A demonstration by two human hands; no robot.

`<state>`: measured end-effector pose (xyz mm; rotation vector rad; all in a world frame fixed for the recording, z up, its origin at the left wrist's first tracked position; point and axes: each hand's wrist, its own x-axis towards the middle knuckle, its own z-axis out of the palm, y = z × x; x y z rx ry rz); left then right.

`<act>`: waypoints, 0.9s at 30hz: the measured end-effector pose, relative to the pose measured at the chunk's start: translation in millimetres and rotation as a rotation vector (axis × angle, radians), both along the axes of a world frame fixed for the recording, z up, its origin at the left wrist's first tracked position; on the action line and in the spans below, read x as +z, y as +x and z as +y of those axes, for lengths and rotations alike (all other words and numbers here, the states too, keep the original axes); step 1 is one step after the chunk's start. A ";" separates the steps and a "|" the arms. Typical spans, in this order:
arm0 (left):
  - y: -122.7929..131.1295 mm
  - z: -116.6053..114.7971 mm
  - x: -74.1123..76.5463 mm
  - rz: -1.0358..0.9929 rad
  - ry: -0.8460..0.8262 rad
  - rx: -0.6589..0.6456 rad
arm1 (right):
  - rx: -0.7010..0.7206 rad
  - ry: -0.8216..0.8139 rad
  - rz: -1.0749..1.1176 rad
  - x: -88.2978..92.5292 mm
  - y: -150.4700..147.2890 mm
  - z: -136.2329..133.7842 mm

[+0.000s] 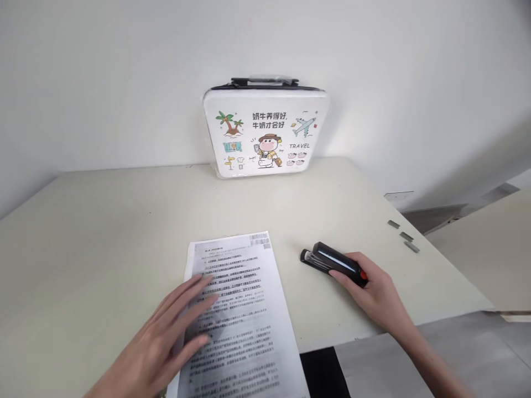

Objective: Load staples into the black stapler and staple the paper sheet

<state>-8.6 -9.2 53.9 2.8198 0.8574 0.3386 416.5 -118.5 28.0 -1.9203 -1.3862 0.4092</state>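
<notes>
A printed paper document [244,309] lies on the cream table [103,232] near its front edge. My left hand [166,337] rests flat on the left part of the paper, fingers stretched out and open. To the right of the paper lies a black stapler [332,262] with a red end. My right hand [373,290] is wrapped round the stapler's rear end, which still sits on the table.
A white carry case [265,132] with cartoon travel pictures and a black handle leans upright against the wall at the back of the table. Three small strips of staples [404,236] lie near the table's right edge. A second table surface [489,249] stands to the right.
</notes>
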 end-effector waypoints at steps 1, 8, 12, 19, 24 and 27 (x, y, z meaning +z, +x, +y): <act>-9.1 -6.1 -4.1 0.032 0.030 0.000 | -0.002 0.004 0.021 2.0 -0.3 0.7; 11.8 -1.6 -18.0 0.130 0.159 -0.022 | -0.049 0.087 0.120 3.0 0.5 -1.4; 71.7 27.8 -14.7 0.123 0.138 -0.067 | -0.154 0.186 0.160 5.6 -1.5 -1.6; 217.2 76.9 -33.4 0.068 0.005 -0.084 | -0.225 0.415 0.018 3.3 -3.1 -1.1; 311.6 83.3 -37.3 0.116 -0.063 -0.145 | -0.259 0.472 -0.045 -3.1 1.6 2.5; 333.6 81.2 -37.1 0.081 -0.067 -0.178 | -0.277 0.464 -0.015 -3.8 2.6 4.2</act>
